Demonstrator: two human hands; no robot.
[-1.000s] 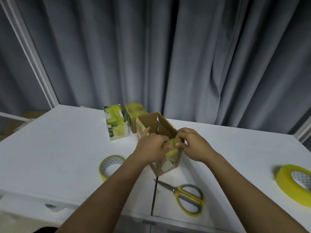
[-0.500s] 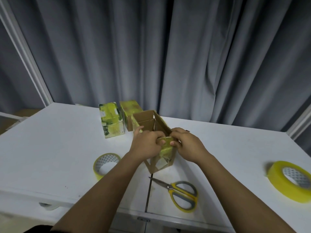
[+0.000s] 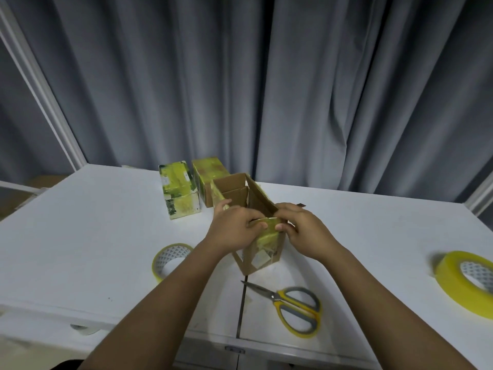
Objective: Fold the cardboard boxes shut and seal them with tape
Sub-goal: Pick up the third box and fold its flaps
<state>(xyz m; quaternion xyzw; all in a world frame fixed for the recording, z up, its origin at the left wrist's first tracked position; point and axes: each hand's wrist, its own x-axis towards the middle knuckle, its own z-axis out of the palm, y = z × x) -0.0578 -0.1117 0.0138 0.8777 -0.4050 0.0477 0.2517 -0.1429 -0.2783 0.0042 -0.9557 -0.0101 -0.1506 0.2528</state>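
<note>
In the middle of the big white bench (image 3: 80, 236), the open brown cardboard box (image 3: 256, 209) stands just where it stood a second ago, with its far flaps still up and its top not yet shut. Both hands have stayed on its near end. The left hand (image 3: 232, 231) has its fingers curled over the near edge of the box and grips it, with one finger poking up along the box's left wall. The right hand (image 3: 301, 231) pinches the yellow tape strip (image 3: 266, 228) that runs over that edge and down the front. So very little has changed, and I think the person is still pressing this tape flat; the top flaps have yet to be folded and taped. Behind the bench hang long grey curtains (image 3: 293, 89), with a white frame bar (image 3: 40, 84) slanting down on the left. On the bench, a large yellow tape roll (image 3: 466, 284) lies far to the right. Two small boxes wrapped in yellow tape (image 3: 192, 190) sit side by side just behind the open box. The yellow and grey scissors (image 3: 293, 305) lie near the front edge. A thinner yellow tape roll (image 3: 170, 260) lies to the left of the open box, partly behind the left arm.
</note>
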